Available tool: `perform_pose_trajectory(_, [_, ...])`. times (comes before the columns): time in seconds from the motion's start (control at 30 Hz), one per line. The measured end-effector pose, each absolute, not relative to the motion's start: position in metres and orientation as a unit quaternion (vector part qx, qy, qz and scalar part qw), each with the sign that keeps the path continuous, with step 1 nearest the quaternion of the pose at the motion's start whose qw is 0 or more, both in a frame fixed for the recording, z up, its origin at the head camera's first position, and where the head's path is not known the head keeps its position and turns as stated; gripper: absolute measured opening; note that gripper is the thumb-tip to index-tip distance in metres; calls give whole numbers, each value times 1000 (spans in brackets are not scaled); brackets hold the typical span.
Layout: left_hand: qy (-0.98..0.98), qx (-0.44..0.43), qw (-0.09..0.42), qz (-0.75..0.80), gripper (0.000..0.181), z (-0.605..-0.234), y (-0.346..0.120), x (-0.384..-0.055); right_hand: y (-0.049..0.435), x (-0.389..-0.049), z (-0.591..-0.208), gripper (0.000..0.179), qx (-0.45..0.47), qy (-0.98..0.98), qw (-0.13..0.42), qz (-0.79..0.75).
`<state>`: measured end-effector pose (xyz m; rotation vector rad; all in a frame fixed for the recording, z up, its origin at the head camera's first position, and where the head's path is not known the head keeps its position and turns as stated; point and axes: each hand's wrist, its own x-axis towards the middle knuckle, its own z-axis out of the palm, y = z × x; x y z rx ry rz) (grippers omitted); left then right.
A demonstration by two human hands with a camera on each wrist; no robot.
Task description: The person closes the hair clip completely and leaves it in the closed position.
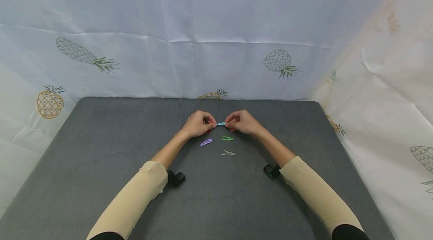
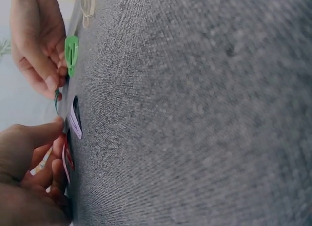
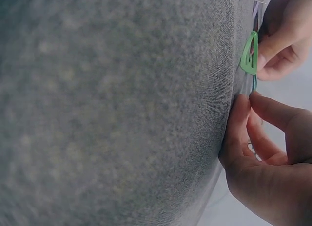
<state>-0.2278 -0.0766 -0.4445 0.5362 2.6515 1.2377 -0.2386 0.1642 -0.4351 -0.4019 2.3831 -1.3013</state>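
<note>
A light blue snap hair clip (image 1: 221, 123) spans the small gap between both hands near the back of the table. My left hand (image 1: 199, 124) pinches its left end between thumb and finger; my right hand (image 1: 244, 121) pinches the other end. From the wrists the clip shows edge-on as a thin dark teal strip (image 3: 254, 83). Under the left hand lies a red hair clip (image 2: 68, 153), mostly covered in the head view, with a pinkish edge beside it. Nearer to me are a purple clip (image 1: 206, 142) and a green clip (image 1: 227, 138), its legs apart.
A pale beige hair clip (image 1: 228, 152) lies nearest me, its legs spread. All of this is on a dark grey cloth-covered table (image 1: 216, 202). White curtains (image 1: 216, 14) printed with pineapples hang behind it and at the sides.
</note>
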Motion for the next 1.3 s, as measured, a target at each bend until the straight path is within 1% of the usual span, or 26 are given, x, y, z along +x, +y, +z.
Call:
perform_pose_trajectory(0.3, [885, 184, 104, 415, 12, -444, -78, -229, 163, -239, -436, 21, -144, 857, 196, -454])
perform_pose_trajectory(0.53, [881, 203, 100, 416, 12, -444, -80, -231, 162, -238, -435, 22, -144, 863, 193, -445])
perform_pose_trajectory(1.0, [881, 195, 102, 418, 11, -446, -79, -231, 161, -234, -434, 23, -144, 864, 185, -446])
perform_pose_trajectory(1.3, [880, 193, 95, 424, 12, -447, -81, -229, 164, -229, -436, 23, -147, 857, 177, -460])
